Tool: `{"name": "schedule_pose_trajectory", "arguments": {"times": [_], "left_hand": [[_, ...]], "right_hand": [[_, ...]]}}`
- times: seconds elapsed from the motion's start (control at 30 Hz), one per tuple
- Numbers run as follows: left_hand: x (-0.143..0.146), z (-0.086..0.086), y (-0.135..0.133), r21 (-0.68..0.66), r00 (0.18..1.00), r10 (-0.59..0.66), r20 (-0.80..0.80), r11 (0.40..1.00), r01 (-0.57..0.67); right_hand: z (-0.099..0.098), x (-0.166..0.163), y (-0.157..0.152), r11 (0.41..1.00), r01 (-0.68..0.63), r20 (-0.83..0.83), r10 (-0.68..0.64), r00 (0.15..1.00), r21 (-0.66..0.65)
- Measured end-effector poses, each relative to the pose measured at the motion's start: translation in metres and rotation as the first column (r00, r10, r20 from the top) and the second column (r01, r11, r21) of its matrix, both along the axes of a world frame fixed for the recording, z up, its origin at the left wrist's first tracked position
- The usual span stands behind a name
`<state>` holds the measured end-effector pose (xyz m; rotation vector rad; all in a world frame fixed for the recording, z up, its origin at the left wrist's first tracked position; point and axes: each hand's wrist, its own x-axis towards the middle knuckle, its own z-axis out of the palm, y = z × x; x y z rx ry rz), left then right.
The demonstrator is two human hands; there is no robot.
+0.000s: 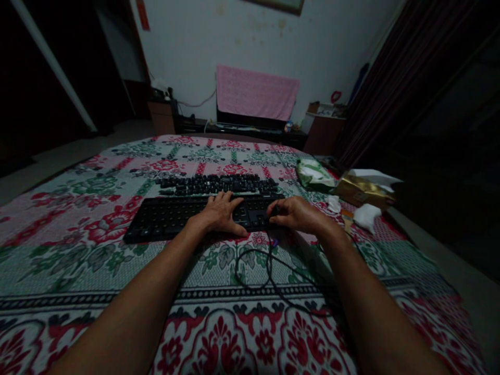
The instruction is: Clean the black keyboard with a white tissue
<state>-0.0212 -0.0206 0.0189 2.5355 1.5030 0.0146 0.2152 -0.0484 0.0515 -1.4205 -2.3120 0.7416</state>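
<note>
A black keyboard (167, 216) lies on the flowered bedspread (78, 245). My left hand (221, 213) rests flat on its right half, fingers stretched out over the keys. My right hand (297, 213) sits at the keyboard's right end with its fingers curled in a pinch around something small and dark that I cannot make out. Just behind the keyboard lies a row of loose black keycaps (219, 184). The keyboard's black cable (269, 276) loops over the cloth between my forearms.
A green-and-white packet (314, 174), a gold box (359, 190) and crumpled white tissues (367, 214) lie at the right edge of the bed. Behind stands a low cabinet with a pink cloth (255, 94) draped over it. Dark curtains hang on the right.
</note>
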Motion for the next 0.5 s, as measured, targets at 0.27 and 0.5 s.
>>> {"name": "schedule_pose_trajectory", "arguments": {"times": [0.27,0.5], "left_hand": [[-0.0003,0.0015,-0.0013,0.015,1.0,-0.006,-0.001,1.0,0.006],[0.0002,0.0009,-0.0005,0.008,1.0,0.007,0.003,1.0,-0.007]], "right_hand": [[0.0022,-0.001,-0.0024,1.0,-0.005,0.034,0.005,0.999,-0.016],[-0.0026,0.0003,-0.0006,0.997,-0.028,-0.085,0.021,0.996,-0.079]]}}
